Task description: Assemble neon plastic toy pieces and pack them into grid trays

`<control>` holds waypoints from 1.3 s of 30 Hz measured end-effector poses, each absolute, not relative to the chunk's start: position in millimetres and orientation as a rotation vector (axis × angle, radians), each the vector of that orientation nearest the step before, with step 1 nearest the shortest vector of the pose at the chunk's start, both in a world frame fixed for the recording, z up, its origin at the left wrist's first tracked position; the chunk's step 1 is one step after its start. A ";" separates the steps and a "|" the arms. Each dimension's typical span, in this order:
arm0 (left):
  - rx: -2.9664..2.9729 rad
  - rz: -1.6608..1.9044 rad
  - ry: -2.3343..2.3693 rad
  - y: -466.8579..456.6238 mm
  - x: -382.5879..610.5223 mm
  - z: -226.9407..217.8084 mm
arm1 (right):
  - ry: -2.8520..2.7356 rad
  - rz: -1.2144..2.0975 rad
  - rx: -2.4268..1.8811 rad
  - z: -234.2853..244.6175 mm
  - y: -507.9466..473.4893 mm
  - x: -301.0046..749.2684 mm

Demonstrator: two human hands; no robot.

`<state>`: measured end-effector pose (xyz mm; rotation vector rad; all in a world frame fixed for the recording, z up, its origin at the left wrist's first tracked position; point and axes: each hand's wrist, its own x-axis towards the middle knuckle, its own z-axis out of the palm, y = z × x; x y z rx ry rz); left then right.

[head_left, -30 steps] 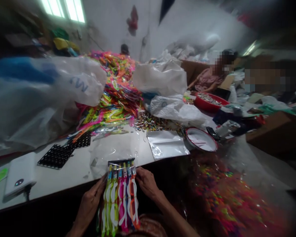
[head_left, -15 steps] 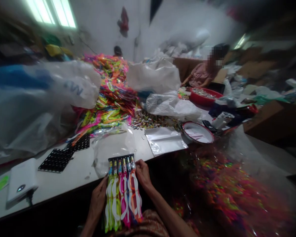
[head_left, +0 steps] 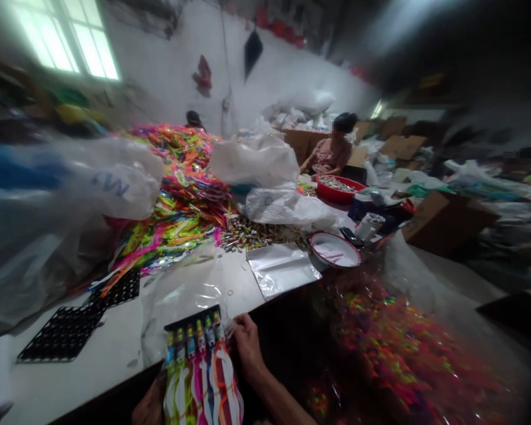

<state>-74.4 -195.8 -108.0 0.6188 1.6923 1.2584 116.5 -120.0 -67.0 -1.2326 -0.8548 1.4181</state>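
Note:
In front of me is a bundle of colourful plastic strips (head_left: 203,383), yellow, pink, white and orange. A row of small printed tubes tops it, set along a black holder strip (head_left: 192,319). My left hand (head_left: 149,401) grips the bundle's left side, its fingers partly hidden behind the strips. At the upper right corner, my right hand (head_left: 246,342) has its fingers pinched together on what looks like the edge of a clear plastic bag (head_left: 181,289). This bag lies on the table around the bundle's top end; how far it covers the bundle I cannot tell.
Black perforated trays (head_left: 62,333) lie left on the white table (head_left: 92,369). Flat clear bags (head_left: 283,268) and a red-rimmed bowl (head_left: 334,249) are to the right. Behind rises a heap of coloured strips (head_left: 186,183). Another person (head_left: 330,153) sits beyond a red basin (head_left: 338,189).
The view has turned right and tilted up, so the table things sit further left. The bundle and both hands appear lower and further left. The right hand stays at the bundle's upper right corner.

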 end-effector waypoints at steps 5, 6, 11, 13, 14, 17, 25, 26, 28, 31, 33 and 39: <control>0.589 1.268 1.638 -201.4 -56.0 -89.9 | -1.207 1.178 -1.260 -66.1 -123.5 118.1; 0.617 1.298 1.647 -202.1 -53.2 -86.1 | -1.316 1.166 -1.281 -63.0 -124.1 121.9; 0.638 1.301 1.743 -204.3 -52.5 -77.3 | -2.015 1.143 -1.372 -39.0 -129.2 152.6; 0.627 1.257 1.783 -206.4 -57.9 -80.7 | -2.226 1.031 -1.429 -29.2 -135.8 163.6; 0.640 1.236 1.809 -208.7 -61.3 -83.7 | -2.307 0.939 -1.472 -25.4 -140.9 167.6; 0.779 1.227 1.896 -223.9 -72.9 -94.7 | -2.490 0.706 -1.606 -22.4 -164.0 173.3; 1.474 1.296 1.955 -279.6 -79.5 -93.6 | -2.289 0.781 -1.693 -43.6 -215.9 169.1; 1.564 1.332 1.958 -275.3 -77.1 -87.5 | -2.256 0.814 -1.639 -40.8 -213.3 166.9; 1.707 1.371 1.988 -256.3 -72.9 -70.3 | -2.187 0.841 -1.497 -29.4 -199.5 162.1; 1.745 1.272 2.003 -214.5 -72.7 -34.3 | -2.062 0.788 -1.408 -1.4 -160.4 156.8; 1.614 1.246 2.008 -187.7 -76.6 -7.0 | -2.025 0.786 -1.419 20.6 -128.7 154.6; 1.653 1.013 2.197 -124.0 -97.7 63.8 | -2.099 0.536 -1.477 83.6 -49.1 138.9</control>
